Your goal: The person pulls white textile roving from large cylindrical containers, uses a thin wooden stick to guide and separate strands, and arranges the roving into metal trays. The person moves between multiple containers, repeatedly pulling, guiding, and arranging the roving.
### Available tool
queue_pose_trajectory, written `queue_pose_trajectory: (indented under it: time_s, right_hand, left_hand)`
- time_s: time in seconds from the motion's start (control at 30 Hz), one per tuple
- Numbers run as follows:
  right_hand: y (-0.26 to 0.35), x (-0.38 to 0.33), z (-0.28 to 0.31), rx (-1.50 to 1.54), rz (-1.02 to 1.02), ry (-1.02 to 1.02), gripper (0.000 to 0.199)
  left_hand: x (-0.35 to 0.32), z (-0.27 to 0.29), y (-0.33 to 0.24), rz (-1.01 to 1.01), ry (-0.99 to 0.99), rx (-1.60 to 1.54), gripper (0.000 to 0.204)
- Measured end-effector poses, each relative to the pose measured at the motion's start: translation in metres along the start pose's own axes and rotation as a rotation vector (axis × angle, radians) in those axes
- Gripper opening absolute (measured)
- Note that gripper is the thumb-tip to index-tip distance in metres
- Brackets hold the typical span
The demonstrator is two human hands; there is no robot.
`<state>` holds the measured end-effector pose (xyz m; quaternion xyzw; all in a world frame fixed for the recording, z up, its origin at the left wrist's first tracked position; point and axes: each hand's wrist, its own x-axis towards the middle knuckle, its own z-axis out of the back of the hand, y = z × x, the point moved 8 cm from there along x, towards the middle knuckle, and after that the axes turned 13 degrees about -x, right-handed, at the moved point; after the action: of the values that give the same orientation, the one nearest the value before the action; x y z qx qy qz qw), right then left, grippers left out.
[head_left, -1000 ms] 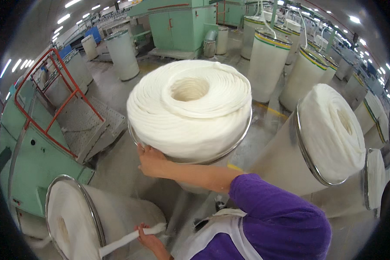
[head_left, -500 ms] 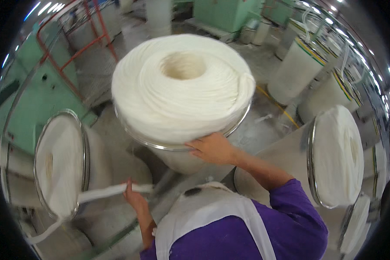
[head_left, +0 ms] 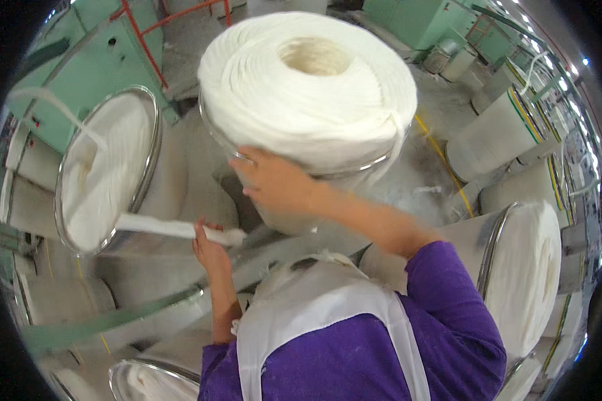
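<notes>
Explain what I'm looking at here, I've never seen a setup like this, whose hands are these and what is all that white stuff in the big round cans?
This is one picture from a wide fisheye camera worn on a person's head, looking down at their own arms, so straight edges bend near the rim. No robot is involved. The left hand grips a flat white fibre strand that runs out of the left can, a tall metal-rimmed drum packed with coiled white fibre. The right hand rests against the rim of the middle can, heaped high with the same coils. Another full can stands to the right. The person wears a purple sleeve and a white apron. Green machines and more cans stand around on the factory floor.
</notes>
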<state>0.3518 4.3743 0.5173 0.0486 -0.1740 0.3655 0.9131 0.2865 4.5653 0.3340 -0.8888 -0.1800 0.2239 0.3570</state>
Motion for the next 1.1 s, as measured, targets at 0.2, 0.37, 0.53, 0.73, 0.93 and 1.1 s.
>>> queue_pose_trajectory:
  time_s: [0.2,0.37,0.53,0.73,0.93,1.1]
  right_hand:
    - [-0.036,-0.039,0.031,0.411,-0.001,0.399,0.031]
    - [-0.055,-0.108,-0.011,-0.071,0.114,0.699,0.036]
    - [-0.092,-0.203,-0.131,-0.657,0.142,0.909,0.028]
    - [-0.137,-0.233,-0.158,-0.630,-0.186,1.095,0.011]
    - [-0.035,-0.125,-0.070,0.525,-0.302,0.615,0.028]
    - [-0.008,-0.091,-0.031,1.031,-0.502,0.322,0.024]
  left_hand:
    - [-0.015,-0.002,0.007,0.029,0.051,-0.085,0.037]
    - [-0.021,0.011,0.026,0.074,0.062,-0.161,0.039]
    - [-0.017,0.040,0.050,0.098,0.128,-0.174,0.041]
    - [-0.024,0.102,0.093,0.181,0.014,0.192,0.034]
    - [-0.044,0.079,0.091,0.275,0.026,0.203,0.033]
    - [-0.061,0.010,0.084,0.478,0.181,0.062,0.033]
